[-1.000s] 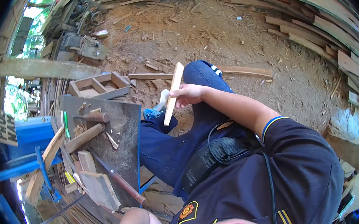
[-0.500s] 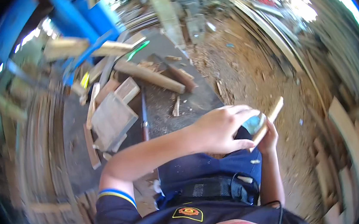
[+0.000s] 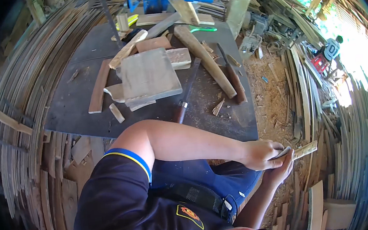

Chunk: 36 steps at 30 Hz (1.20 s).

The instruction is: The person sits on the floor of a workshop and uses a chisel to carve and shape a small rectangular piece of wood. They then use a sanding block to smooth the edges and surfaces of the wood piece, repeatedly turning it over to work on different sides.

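At the right, beyond the table's edge, both my hands meet over a narrow wooden strip [image 3: 306, 149]. My right hand [image 3: 280, 172] is closed round the strip, whose pale end sticks out to the right. My left arm reaches across my body, and my left hand [image 3: 262, 154] is closed against the strip's near part. A thin greyish piece [image 3: 283, 152], perhaps a folded sheet, shows between the left fingers and the strip. My fingers hide most of it. The table's nearest tool is a long dark blade with a wooden handle [image 3: 180, 113].
A dark table [image 3: 75, 90] bears a square wooden block [image 3: 148, 76], a round-edged wooden bar [image 3: 205, 59], a second handled tool [image 3: 233, 77], a green-handled item [image 3: 203, 29] and offcuts. A blue vise [image 3: 168, 0] stands behind. Stacked planks [image 3: 20, 113] line both sides. A person [image 3: 332, 49] is far right.
My view has swung right, so the table appears more squarely. My hands have shifted lower and to the right in view. The left fingers, raised over the strip before, are now closed against it.
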Tool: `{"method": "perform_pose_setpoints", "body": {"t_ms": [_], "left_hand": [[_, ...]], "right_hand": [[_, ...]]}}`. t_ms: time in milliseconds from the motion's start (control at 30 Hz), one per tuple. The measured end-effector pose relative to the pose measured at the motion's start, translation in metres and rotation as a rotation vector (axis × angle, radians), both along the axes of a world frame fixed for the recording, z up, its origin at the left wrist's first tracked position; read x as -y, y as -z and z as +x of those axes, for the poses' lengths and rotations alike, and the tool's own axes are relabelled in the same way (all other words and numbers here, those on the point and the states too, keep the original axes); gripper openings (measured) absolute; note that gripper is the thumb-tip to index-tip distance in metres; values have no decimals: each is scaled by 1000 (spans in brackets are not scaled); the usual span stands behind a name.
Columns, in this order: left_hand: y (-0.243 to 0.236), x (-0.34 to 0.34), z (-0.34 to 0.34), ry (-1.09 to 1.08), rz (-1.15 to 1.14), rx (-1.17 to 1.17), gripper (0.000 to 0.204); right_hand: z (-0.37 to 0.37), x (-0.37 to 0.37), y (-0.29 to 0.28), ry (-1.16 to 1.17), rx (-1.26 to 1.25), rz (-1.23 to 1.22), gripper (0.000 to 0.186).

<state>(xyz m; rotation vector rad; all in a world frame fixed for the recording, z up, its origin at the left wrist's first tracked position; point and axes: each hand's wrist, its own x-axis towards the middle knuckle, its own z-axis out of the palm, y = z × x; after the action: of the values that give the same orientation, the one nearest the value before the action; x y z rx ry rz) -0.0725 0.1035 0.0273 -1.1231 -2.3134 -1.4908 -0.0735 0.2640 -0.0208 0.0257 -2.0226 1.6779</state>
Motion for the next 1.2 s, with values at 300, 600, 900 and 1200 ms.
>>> {"method": "perform_pose_setpoints", "body": {"t_ms": [300,600,900,1200], "left_hand": [[-9,-4,2,-19,161,244,37],[-16,-4,7,6,143,229,45],[-27,-4,14,68,109,165,43],[-27,-8,19,114,100,120,44]], "right_hand": [[-30,2,-60,247,-2,-77,51],[-17,6,-62,336,-47,-151,48],[7,7,-59,241,-116,-23,44],[-7,-30,-88,273,-97,-219,52]]}}
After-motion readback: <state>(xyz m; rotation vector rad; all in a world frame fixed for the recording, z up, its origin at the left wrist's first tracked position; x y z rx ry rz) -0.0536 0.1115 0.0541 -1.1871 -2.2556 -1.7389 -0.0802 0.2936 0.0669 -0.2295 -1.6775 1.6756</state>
